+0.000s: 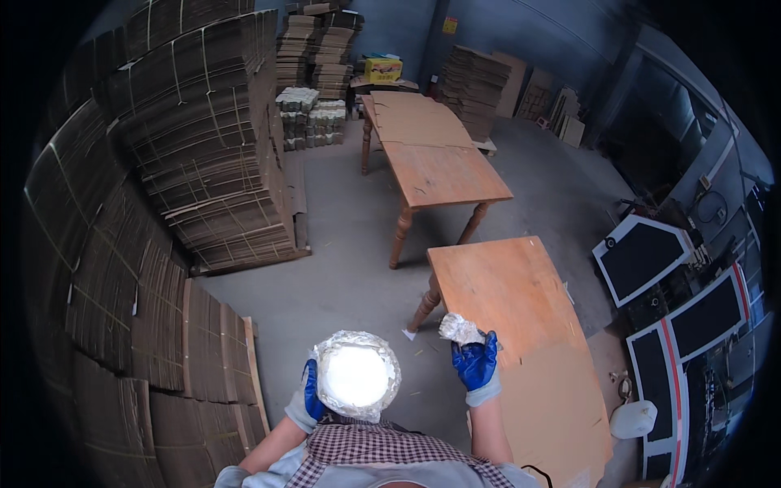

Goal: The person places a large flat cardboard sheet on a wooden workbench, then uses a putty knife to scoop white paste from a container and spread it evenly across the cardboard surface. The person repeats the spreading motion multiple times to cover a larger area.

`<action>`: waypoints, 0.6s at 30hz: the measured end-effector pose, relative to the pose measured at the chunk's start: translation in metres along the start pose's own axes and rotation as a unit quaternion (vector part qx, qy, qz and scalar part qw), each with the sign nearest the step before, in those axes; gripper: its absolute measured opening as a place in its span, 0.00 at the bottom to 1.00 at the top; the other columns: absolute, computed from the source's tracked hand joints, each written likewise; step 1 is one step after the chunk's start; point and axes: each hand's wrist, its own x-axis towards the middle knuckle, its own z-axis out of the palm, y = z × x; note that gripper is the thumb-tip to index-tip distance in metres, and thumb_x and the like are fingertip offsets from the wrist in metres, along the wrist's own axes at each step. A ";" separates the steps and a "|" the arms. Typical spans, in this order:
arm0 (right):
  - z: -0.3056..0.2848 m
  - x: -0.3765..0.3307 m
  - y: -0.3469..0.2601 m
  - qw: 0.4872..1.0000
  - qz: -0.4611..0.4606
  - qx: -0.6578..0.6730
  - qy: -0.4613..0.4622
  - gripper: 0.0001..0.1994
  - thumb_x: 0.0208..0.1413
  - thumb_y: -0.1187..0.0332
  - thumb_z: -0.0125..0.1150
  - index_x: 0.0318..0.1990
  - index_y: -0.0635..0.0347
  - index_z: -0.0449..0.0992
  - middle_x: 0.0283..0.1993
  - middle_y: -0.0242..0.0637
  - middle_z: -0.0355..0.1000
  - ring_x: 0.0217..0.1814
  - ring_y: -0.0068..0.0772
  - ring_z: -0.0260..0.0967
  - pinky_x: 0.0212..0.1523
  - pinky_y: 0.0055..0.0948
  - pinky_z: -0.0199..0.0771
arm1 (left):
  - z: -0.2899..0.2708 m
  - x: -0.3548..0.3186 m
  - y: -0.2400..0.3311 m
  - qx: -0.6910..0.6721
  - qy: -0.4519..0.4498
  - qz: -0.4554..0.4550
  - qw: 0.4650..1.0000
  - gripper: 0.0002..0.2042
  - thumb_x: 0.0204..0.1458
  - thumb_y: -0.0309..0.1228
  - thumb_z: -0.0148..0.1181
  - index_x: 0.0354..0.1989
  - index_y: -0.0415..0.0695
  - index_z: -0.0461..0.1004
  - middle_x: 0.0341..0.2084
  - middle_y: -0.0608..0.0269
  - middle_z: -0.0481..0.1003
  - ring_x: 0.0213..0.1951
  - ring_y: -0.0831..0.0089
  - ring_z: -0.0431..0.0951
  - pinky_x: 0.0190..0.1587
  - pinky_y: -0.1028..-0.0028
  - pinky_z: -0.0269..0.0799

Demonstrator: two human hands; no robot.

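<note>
My left hand (309,392), in a blue-coated glove, is closed on the side of a round tub (393,370) in front of my apron. White stuff crusts the tub's rim, and its inside shows bright white. My right hand (476,363), gloved the same way, grips what looks like a brush (460,328) with a clumpy, whitish head; its handle is hidden in my fingers. Both hand and brush are over the left edge of the near wooden table (496,272). A flat cardboard sheet (547,407) covers this table's nearer part.
Beyond stands a second wooden table (447,172) with turned legs and cardboard (415,118) on its far end. Tall strapped cardboard stacks (203,122) line the left. Black-panelled machinery (643,256) and a white jug (633,420) are on the right. A yellow box (382,70) sits at the back.
</note>
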 end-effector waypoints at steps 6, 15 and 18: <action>0.082 0.159 0.031 0.989 -0.049 -0.117 0.074 0.18 0.67 0.51 0.55 0.49 0.57 0.76 0.47 0.36 0.78 0.45 0.29 0.75 0.39 0.26 0.75 | -0.072 0.102 0.087 0.181 0.081 0.155 0.968 0.30 0.71 0.51 0.34 0.72 0.43 0.54 0.68 0.57 0.61 0.66 0.66 0.65 0.68 0.68 0.62; 0.178 0.413 -0.009 0.989 -0.138 -0.017 -0.045 0.19 0.66 0.53 0.56 0.53 0.59 0.77 0.46 0.35 0.79 0.38 0.26 0.75 0.31 0.21 0.71 | -0.087 0.336 0.214 -0.118 0.111 0.169 0.972 0.33 0.67 0.56 0.40 0.73 0.46 0.55 0.69 0.55 0.61 0.68 0.59 0.64 0.69 0.59 0.61; 0.230 0.513 0.012 0.990 -0.124 -0.073 -0.004 0.19 0.67 0.56 0.55 0.55 0.60 0.76 0.47 0.35 0.78 0.36 0.24 0.71 0.31 0.22 0.69 | -0.093 0.421 0.267 -0.102 0.106 0.171 0.974 0.35 0.66 0.58 0.40 0.73 0.47 0.54 0.70 0.56 0.60 0.69 0.58 0.62 0.70 0.59 0.59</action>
